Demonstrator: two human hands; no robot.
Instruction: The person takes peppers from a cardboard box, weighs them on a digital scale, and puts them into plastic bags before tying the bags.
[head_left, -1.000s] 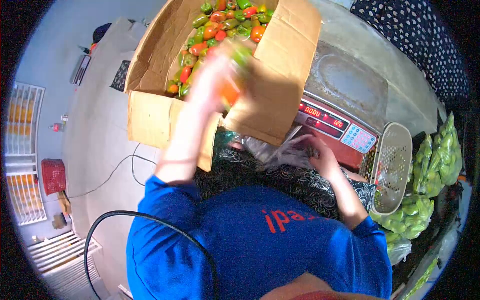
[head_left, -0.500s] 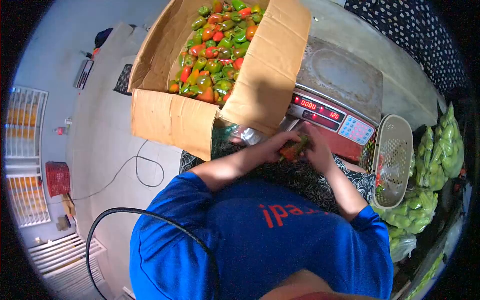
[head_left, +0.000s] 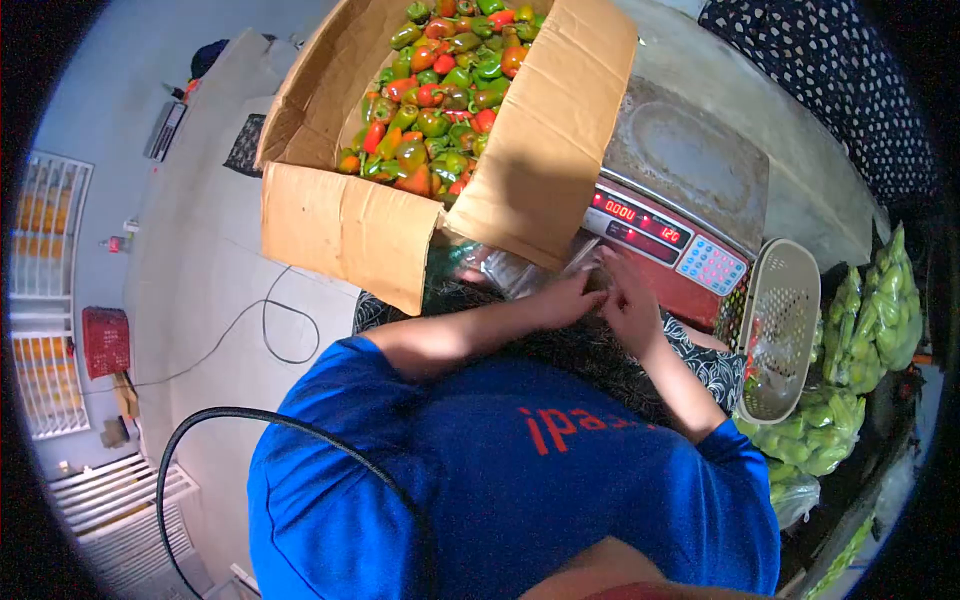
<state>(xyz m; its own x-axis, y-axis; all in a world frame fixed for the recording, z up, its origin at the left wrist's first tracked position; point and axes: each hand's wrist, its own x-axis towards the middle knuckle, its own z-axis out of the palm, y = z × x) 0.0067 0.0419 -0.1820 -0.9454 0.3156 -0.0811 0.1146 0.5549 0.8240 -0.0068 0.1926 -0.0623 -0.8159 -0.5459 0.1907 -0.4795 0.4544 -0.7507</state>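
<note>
My left hand [head_left: 572,300] and my right hand [head_left: 634,306] are close together above my lap, in front of the scale. The fingers of both are bent inward and nearly meet; whatever is between them is too dark and small to make out. Clear plastic bags [head_left: 512,272] lie just beyond my left forearm, and a thin plastic edge reaches up to my right fingertips. Behind them stands a red digital scale [head_left: 680,270] with lit red digits and a bare metal pan [head_left: 690,150]. A cardboard box [head_left: 545,130] holds many red and green peppers [head_left: 430,122].
On the right stand a beige perforated basket [head_left: 782,290] and several plastic bags of green produce [head_left: 885,310]. A black cable [head_left: 300,418] arches over my left side. A thin cord [head_left: 265,325] lies on the pale floor, with a red crate [head_left: 105,340] further left.
The red-green pepper bundle that was between my hands no longer shows. My fingers have drawn together near the plastic. The whole view has shifted slightly.
</note>
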